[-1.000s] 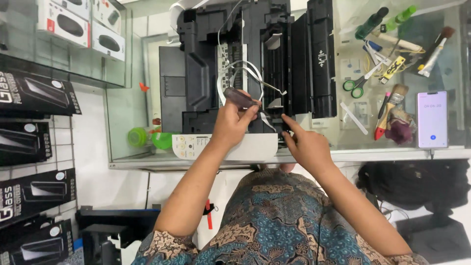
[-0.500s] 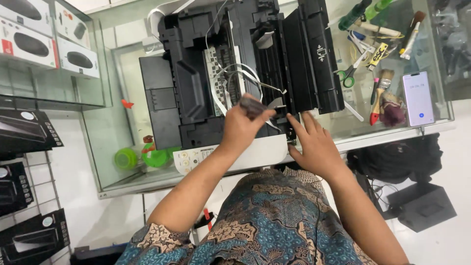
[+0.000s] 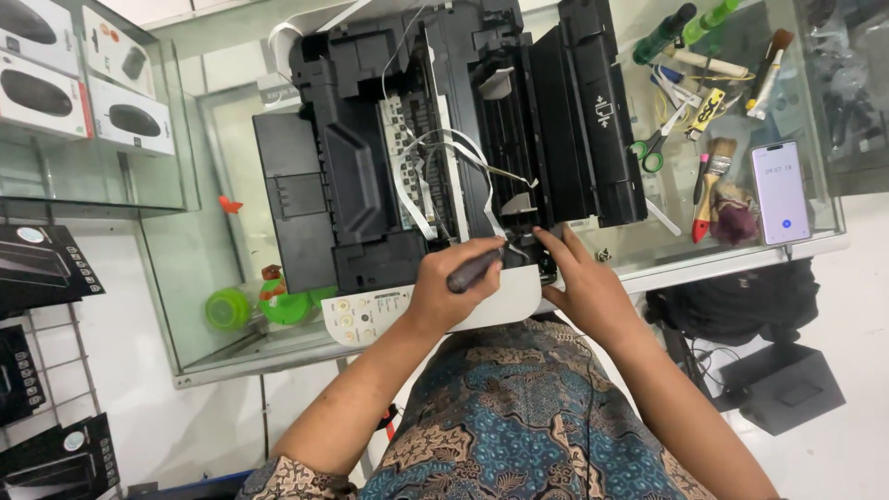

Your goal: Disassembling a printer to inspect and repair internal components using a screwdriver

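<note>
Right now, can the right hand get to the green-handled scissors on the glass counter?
Probably yes. The right hand rests at the printer's front edge, and the scissors lie uncovered to its right on the glass counter; only the printer's raised black cover stands nearby.

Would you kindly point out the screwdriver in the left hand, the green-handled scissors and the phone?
screwdriver (image 3: 470, 271): head view, on its dark handle, in the left hand (image 3: 449, 294).
green-handled scissors (image 3: 654, 156): head view, on a finger loop.
phone (image 3: 781, 192): head view, on its lit screen.
</note>
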